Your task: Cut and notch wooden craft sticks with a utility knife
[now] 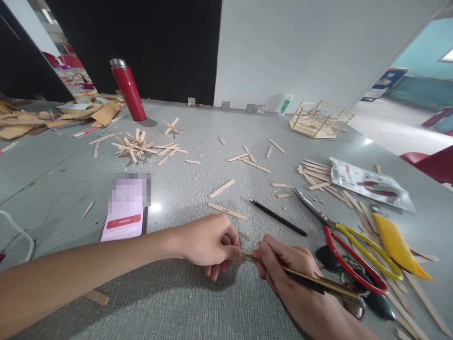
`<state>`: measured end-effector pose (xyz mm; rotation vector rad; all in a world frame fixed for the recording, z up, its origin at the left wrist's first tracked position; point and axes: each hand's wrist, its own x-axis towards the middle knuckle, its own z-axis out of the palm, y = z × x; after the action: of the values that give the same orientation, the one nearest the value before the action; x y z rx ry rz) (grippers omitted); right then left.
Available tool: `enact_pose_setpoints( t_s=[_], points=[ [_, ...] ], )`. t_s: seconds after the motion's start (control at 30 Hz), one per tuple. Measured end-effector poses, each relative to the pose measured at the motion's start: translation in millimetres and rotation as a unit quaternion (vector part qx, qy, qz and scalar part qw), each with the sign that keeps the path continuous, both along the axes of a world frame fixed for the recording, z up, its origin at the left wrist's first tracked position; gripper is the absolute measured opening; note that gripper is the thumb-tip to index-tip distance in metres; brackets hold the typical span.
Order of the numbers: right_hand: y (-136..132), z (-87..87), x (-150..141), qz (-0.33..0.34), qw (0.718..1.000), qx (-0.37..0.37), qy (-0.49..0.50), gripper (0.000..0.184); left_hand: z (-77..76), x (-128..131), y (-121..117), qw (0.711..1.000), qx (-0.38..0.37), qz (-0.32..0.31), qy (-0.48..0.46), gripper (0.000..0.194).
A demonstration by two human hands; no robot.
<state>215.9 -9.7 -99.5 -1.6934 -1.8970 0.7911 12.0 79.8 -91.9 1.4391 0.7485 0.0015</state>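
My left hand is closed, thumb and forefinger pinching a small piece of wooden craft stick, mostly hidden by the fingers. My right hand wraps around a brass-coloured craft knife, its front end pointing at the left fingertips. Just behind the hands lie two craft sticks with small cuts, a nearer one and a farther one. A black pen rests beyond my right hand. Scissors with red and yellow handles lie to its right.
A phone lies left, near a pile of craft sticks. Behind stands a red flask. At right are a yellow tool, a plastic packet, dark sunglasses and a stick-built frame.
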Motion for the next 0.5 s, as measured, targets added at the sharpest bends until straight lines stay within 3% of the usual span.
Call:
enact_pose_setpoints(
  t_s=[0.23,0.4,0.5],
  points=[
    [0.1,0.0,2.4,0.005,0.999,-0.039,0.007,0.052,-1.4,-1.2,-0.7,1.000,0.005,-0.003,-0.003,0.019],
    [0.2,3.0,-2.5,0.033,0.999,0.029,-0.020,0.045,-5.7,-1.4,0.8,1.000,0.016,-0.009,-0.005,0.019],
    [-6.9,0.6,-2.3,0.017,0.998,0.054,0.023,0.049,-6.2,-0.9,-2.6,0.999,0.053,-0.012,0.000,0.023]
  ],
)
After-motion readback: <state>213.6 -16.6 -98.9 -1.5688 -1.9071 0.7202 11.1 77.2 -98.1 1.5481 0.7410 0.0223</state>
